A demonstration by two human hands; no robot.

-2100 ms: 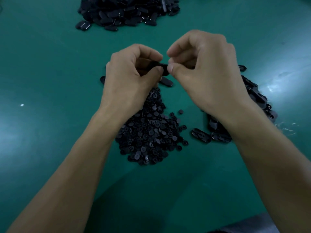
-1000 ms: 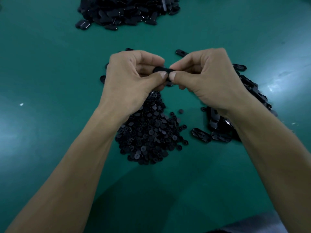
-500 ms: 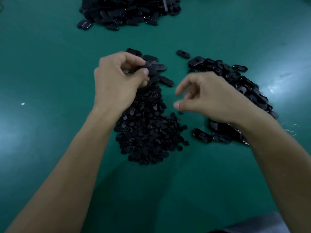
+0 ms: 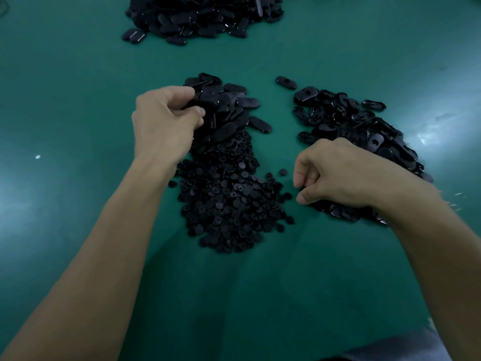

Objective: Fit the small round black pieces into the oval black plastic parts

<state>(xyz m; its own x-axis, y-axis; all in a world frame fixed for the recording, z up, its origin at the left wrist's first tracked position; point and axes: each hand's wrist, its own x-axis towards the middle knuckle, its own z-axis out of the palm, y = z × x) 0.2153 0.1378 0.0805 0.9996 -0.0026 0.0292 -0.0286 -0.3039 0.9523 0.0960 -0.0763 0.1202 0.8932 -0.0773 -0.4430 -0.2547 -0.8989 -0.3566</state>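
Note:
A heap of small round black pieces lies in the middle of the green table. Behind it sits a small pile of oval black parts. My left hand is at that pile's left edge and pinches one oval black part between thumb and fingers. A wider pile of oval parts with open holes spreads to the right. My right hand rests on its near edge with fingers curled down; anything under the fingers is hidden.
A large heap of oval black parts lies at the far edge of the table. One lone oval part sits between the two nearer oval piles. Grey cloth shows at the bottom right.
My hands had met over the round pieces on one oval part. They separated: the left carried the part back to the middle oval pile, the right dropped onto the right pile.

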